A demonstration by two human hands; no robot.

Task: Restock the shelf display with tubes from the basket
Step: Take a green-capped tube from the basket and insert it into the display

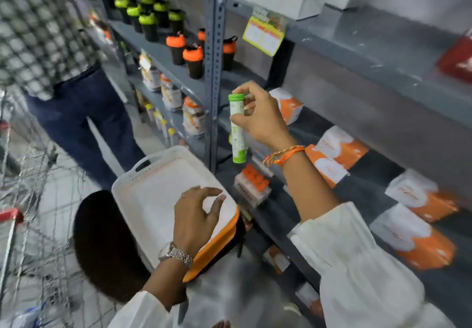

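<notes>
Taking the white basket (143,189) as the landmark, the nearest thing is the left hand (196,215), hovering over the basket's near right corner with its fingers (217,200) loosely spread and curled, holding nothing; whether the palm touches the rim cannot be told. The basket itself, with an orange edge along its right side, shows a bare pale floor with no tube visible in it, so this may well be the last one to place. Beyond the basket's far right corner and above it, the right hand (260,115) holds the green tube (237,128) pinched between thumb and fingertips near its capped upper end; the rest of the tube hangs free below the grip. Its long axis is close to upright, cap up, leaning only slightly. The tube lies on the left side of the holding fingers, toward the upright post of the shelf (281,215). Just right of the basket and below the tube, a pack of orange-capped tubes (252,184) stands on that shelf, caps up. The right hand is plainly the nearer one to that spot, and the coming move seems to turn on lowering the tube, still upright, down beside this pack. Farther right along the shelf lie orange and white boxes (334,151).
</notes>
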